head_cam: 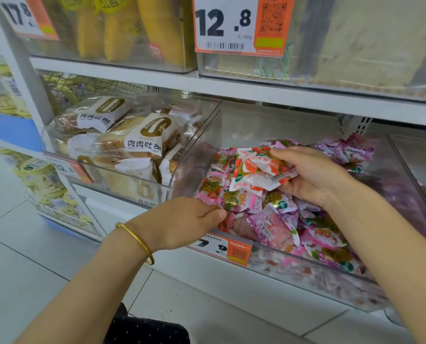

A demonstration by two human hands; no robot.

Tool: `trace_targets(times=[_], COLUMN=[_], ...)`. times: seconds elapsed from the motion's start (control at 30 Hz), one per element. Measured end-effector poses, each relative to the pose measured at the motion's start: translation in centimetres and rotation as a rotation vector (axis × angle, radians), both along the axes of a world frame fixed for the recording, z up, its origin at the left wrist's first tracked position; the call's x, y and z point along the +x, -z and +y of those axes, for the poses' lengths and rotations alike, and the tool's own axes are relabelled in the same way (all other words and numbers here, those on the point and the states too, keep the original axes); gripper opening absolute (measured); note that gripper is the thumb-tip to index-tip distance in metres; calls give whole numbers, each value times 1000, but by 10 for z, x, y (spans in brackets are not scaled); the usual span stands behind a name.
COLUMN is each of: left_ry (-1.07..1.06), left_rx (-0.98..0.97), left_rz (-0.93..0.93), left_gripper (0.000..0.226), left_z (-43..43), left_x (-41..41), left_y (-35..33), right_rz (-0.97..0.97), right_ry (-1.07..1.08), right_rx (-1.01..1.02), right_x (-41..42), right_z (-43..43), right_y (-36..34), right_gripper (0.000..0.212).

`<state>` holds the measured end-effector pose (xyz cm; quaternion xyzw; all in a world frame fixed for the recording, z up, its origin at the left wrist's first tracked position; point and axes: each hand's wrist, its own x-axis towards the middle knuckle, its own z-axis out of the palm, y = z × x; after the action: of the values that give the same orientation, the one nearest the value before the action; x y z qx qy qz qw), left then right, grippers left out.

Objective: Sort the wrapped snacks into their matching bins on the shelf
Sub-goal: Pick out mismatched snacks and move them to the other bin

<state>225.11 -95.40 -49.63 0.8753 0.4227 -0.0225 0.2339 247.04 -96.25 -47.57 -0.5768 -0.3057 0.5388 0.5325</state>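
left hand fingers hidden in snacks, top bins cropped

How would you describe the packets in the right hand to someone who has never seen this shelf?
Look at the clear bin with the 7.9 price tag, heaped with pink snacks. Over that heap the right hand holds a small bunch of packets. They are white with orange-red print, unlike the mostly pink ones below.

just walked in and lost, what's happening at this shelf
A person is sorting stock at a shop shelf. Their right hand holds a bunch of white and orange packets above the clear bin of pink snacks. Their left hand reaches into the front of that bin; whether it grips anything is hidden. Bread packs fill the next bin.
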Motion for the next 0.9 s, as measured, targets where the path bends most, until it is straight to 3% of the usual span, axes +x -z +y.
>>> trace_targets(times=[0.13, 0.23, 0.33, 0.47, 0.57, 0.63, 0.73, 0.8, 0.9], left_ry=[43, 98, 102, 128, 153, 141, 99, 100, 101], left_rx=[-31, 62, 123, 191, 182, 150, 90, 214, 541], left_rz=[-103, -142, -106, 12, 92, 93, -45, -129, -238], left_gripper=[51, 54, 69, 85, 82, 68, 51, 43, 50], left_z=[1, 1, 0, -4, -3, -3, -3, 0, 10], left_x=[-4, -7, -6, -2, 0, 1, -2, -10, -23], left_y=[7, 13, 16, 17, 17, 13, 4, -4, -11], right_rz=[-25, -76, -274, -274, -318, -352, -369, -346, -331], right_ry=[-4, -71, -109, -45, -46, -110, -192, -215, -189], right_rx=[-65, -148, -181, -114, -118, -141, -183, -203, -172], right_x=[-19, -36, -42, -24, -13, -19, -37, -47, -46], right_z=[31, 53, 62, 62, 61, 63, 69, 71, 69], right_y=[-2, 5, 13, 8, 7, 10, 16, 18, 15], right_gripper=[13, 17, 10, 11, 29, 12, 7, 7, 9])
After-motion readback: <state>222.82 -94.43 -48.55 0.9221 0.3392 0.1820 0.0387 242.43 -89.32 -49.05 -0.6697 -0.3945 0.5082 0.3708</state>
